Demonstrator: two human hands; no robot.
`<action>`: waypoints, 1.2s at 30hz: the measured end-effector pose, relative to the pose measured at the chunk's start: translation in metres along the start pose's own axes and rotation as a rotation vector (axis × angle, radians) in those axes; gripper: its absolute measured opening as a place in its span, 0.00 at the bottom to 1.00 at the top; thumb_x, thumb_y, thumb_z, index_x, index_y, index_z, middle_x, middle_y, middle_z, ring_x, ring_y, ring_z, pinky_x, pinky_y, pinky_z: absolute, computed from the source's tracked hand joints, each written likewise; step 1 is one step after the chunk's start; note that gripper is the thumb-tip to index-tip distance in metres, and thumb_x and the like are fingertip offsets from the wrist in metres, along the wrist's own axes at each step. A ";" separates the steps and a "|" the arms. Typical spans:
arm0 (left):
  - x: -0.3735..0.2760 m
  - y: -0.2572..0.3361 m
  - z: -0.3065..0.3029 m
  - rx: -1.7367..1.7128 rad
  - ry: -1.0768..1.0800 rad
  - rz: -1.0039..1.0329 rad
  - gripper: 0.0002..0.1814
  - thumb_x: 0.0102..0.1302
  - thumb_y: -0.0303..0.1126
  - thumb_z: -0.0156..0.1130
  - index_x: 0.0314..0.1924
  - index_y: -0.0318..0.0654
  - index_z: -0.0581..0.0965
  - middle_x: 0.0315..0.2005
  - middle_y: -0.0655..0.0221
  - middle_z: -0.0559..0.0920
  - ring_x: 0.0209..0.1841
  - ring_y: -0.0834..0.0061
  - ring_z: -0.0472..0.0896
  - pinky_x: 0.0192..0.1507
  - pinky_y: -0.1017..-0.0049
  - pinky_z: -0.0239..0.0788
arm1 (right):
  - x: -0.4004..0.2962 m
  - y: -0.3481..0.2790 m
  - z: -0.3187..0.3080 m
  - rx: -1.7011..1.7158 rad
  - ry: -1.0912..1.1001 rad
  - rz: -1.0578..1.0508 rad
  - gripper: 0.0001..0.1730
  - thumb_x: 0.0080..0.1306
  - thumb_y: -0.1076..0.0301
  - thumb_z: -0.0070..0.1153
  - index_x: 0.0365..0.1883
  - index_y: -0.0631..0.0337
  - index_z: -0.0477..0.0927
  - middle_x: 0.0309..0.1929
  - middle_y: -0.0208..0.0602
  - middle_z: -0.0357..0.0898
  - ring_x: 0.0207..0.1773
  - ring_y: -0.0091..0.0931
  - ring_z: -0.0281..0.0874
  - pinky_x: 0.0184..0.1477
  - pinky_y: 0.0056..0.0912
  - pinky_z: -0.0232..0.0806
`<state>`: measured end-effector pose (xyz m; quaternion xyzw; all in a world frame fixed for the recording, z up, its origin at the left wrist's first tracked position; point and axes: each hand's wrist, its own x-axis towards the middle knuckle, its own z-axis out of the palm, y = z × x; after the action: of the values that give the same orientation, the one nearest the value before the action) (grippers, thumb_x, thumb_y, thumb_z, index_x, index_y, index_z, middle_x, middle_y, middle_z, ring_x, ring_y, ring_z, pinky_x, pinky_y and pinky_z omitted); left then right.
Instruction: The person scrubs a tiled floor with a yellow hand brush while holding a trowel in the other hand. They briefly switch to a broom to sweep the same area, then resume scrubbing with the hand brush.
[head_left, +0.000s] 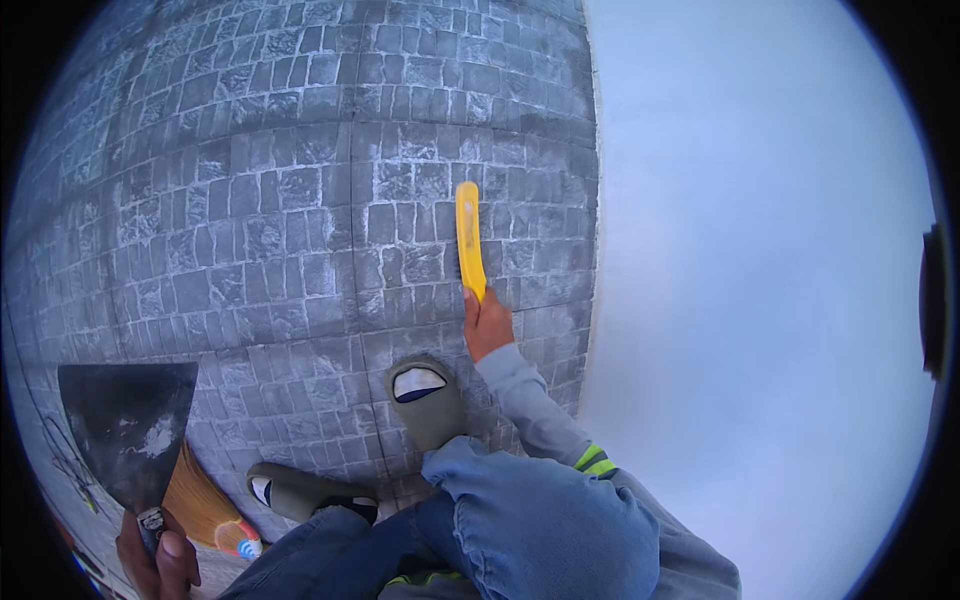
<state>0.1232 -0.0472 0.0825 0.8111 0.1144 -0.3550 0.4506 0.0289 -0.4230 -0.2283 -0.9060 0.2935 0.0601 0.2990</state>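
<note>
My right hand (490, 327) grips the handle end of a yellow brush (469, 234), stretched out over the stone-patterned floor tiles (289, 195). Dark bristles show along the brush's left side; whether their tips touch the floor I cannot tell. At the lower left, my left hand (159, 559) is closed around the handle of a wide putty knife (127, 427). Its dark, broad blade points up and away from me, with whitish residue on the metal. Pale dust lies in the joints and on the faces of the tiles.
A straw broom (201, 491) lies behind the putty knife. Thin dark wire or cord (67, 454) is on the floor at far left. A smooth white wall (750, 247) borders the tiles on the right. My feet wear olive slides (431, 412), one ahead of the other.
</note>
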 end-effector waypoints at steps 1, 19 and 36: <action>0.001 0.003 0.000 -0.004 0.000 0.004 0.15 0.72 0.40 0.50 0.29 0.40 0.68 0.16 0.79 0.62 0.19 0.86 0.56 0.22 0.80 0.45 | 0.013 -0.002 0.003 0.036 0.053 -0.108 0.19 0.71 0.56 0.46 0.34 0.68 0.70 0.22 0.60 0.74 0.27 0.57 0.72 0.27 0.55 0.63; -0.004 0.005 -0.002 -0.026 0.009 0.007 0.14 0.72 0.39 0.49 0.29 0.39 0.67 0.16 0.79 0.62 0.19 0.87 0.56 0.22 0.81 0.45 | 0.041 -0.017 0.009 -0.015 0.122 -0.129 0.20 0.71 0.57 0.46 0.32 0.69 0.70 0.23 0.61 0.74 0.28 0.57 0.72 0.27 0.57 0.62; -0.016 -0.011 -0.014 -0.061 0.090 -0.068 0.14 0.72 0.38 0.48 0.29 0.39 0.67 0.16 0.79 0.61 0.19 0.87 0.56 0.21 0.81 0.44 | -0.086 0.008 -0.042 0.646 -0.351 0.475 0.20 0.73 0.53 0.42 0.30 0.61 0.69 0.16 0.28 0.66 0.13 0.20 0.62 0.17 0.30 0.59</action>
<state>0.1133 -0.0276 0.0909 0.8077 0.1729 -0.3298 0.4571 -0.0484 -0.4096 -0.1736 -0.6496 0.4421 0.1854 0.5901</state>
